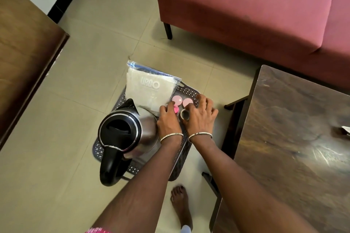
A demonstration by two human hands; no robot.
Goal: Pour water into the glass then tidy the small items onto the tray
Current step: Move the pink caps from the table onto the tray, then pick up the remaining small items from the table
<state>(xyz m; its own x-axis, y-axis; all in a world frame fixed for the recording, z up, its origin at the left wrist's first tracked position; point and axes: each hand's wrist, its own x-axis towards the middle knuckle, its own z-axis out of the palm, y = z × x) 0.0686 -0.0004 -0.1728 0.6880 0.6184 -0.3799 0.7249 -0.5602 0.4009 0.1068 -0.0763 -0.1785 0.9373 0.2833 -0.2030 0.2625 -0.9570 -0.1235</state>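
A dark patterned tray (190,91) lies on the tiled floor. On it stand a steel kettle with a black lid and handle (121,136), a clear zip bag of white material (149,89), and two pale pink round lids (177,98) (187,101). My left hand (167,119) rests on the tray with its fingertips on a bright pink round item (176,108). Beside it, my right hand (200,117) grips a small dark cup-like glass (185,114) by its rim. Whether the glass holds water cannot be told.
A dark wooden table (295,147) stands right of the tray, with something white at its far right edge. A pink sofa (255,9) is beyond, a brown wooden surface (24,53) at left. My bare foot (180,204) stands just below the tray.
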